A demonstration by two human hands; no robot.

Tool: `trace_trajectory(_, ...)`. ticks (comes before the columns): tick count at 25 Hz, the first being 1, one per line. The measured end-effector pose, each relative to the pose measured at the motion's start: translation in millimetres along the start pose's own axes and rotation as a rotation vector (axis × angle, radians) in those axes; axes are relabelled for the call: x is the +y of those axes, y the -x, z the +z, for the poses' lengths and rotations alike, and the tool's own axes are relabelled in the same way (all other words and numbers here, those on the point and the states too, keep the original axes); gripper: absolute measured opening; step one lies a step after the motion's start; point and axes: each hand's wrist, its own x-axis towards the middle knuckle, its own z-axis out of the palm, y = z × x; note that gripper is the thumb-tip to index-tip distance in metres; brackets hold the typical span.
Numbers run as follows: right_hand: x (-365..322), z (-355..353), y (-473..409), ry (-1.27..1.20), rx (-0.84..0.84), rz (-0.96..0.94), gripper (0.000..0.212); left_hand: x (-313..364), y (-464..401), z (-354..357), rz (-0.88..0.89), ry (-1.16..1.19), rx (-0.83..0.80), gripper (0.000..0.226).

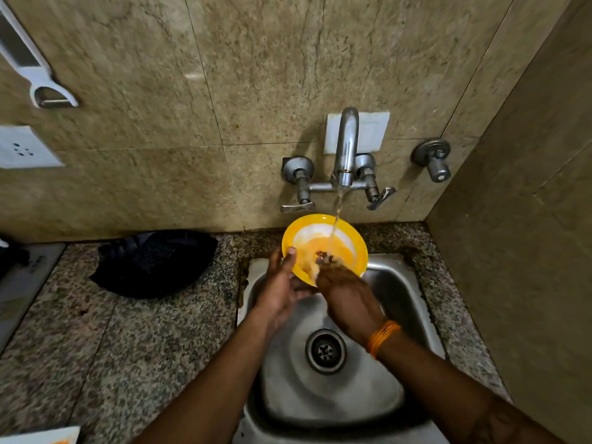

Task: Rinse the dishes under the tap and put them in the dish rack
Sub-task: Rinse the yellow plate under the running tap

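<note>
A yellow bowl point(323, 225) with a white inside band is tilted toward me over the back of the steel sink point(416, 302). My left hand point(282, 290) grips its left rim, thumb on the edge. My right hand point(346, 293) reaches into the bowl, fingers blurred against its inner surface. Water runs from the steel tap point(346, 145) straight into the bowl onto my right fingers. An orange thread band sits on my right wrist. No dish rack is in view.
A dark cloth point(153, 264) lies on the granite counter point(96, 347) left of the sink. Tap handles point(296, 206) stick out from the tiled wall. A wall socket point(22, 149) and a white holder point(48, 94) are at upper left. A side wall stands close on the right.
</note>
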Motion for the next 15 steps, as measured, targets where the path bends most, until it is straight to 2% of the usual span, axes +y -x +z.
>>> trace_trajectory(2, -26.7, 5.5, -7.2, -0.106, 0.027, 0.105, 0.045, -10.1, 3.3, 13.4, 0.025, 0.046, -0.010, 0.042)
trace_trajectory(4, -30.4, 9.2, -0.1, -0.090, 0.063, 0.018, 0.049, -6.2, 4.2, 11.9, 0.040, 0.014, 0.084, 0.041)
trace_trajectory(6, -2.0, 5.1, 10.9, 0.021, 0.084, -0.114, 0.052, 13.2, -3.2, -4.7, -0.056, -0.026, 0.116, 0.042)
trace_trajectory(9, 33.2, -1.6, 10.2, 0.107, 0.086, -0.049, 0.049, 37.6, -10.7, -21.7, -0.183, -0.099, 0.036, 0.044)
trace_trajectory(12, 7.8, 13.1, -1.9, 0.116, 0.200, 0.007, 0.040, 29.2, -1.1, -2.8, -0.118, 0.131, 0.049, 0.046)
trace_trajectory(15, -14.5, 17.9, 3.8, 0.064, 0.245, -0.006, 0.042, 19.4, 5.5, 3.6, -0.038, 0.300, 0.061, 0.059)
